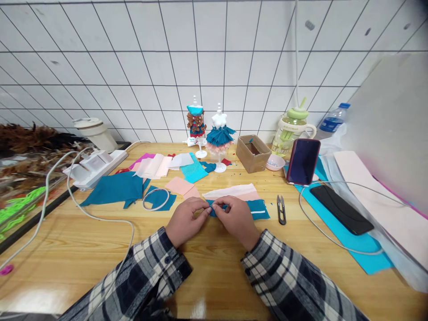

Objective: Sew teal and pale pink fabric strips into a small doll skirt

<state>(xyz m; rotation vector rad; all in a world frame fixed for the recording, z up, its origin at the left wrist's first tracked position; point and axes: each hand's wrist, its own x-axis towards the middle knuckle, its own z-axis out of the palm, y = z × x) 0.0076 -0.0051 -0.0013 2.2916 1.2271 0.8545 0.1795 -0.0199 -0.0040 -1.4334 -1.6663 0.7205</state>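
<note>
Hands and Teal Cloth, Among Fabric Scraps on a Wood-Grained Table

Left hand (187,218): thumb and fingertips pinched together on the near-left end of the teal cloth (259,206). Right hand (239,218): curled, thumb and fingers likewise pinching the cloth, almost touching the left fingertips. Checked cuffs, soft and wrinkled, at both wrists.

Teal cloth: matte, flat, low at the middle of the wooden table (207,281), partly under the right hand; narrow white strip near its right end. Just beyond, a pale pink and peach cloth (230,191), long and layered. To the right, small thread snips (281,209), dark-handled, with pointed metal blades.

To the left: peach pieces (180,185), flat and straight-edged; thin white hoop (168,200), round, overlapping a teal scrap (160,201); large teal piece (117,187), irregular and creased. Farther back, turquoise piece (194,167), angular.

Behind these: white miniature dress form (220,120) in a ruffled teal and pink skirt; second dress form (195,102) in turquoise, brown and red. Beside them, open cardboard box (256,160), squarish; shallow pink bowl (275,162) with small pieces inside.

Right side: phone (303,160), propped upright; black phone (341,209), glossy, lying on a smooth bright blue sheet (368,258).

Left edge: white power strip (100,169), angular plastic; brown feathers (33,140), wispy. At the back, glossy white tiled wall (210,67).
</note>
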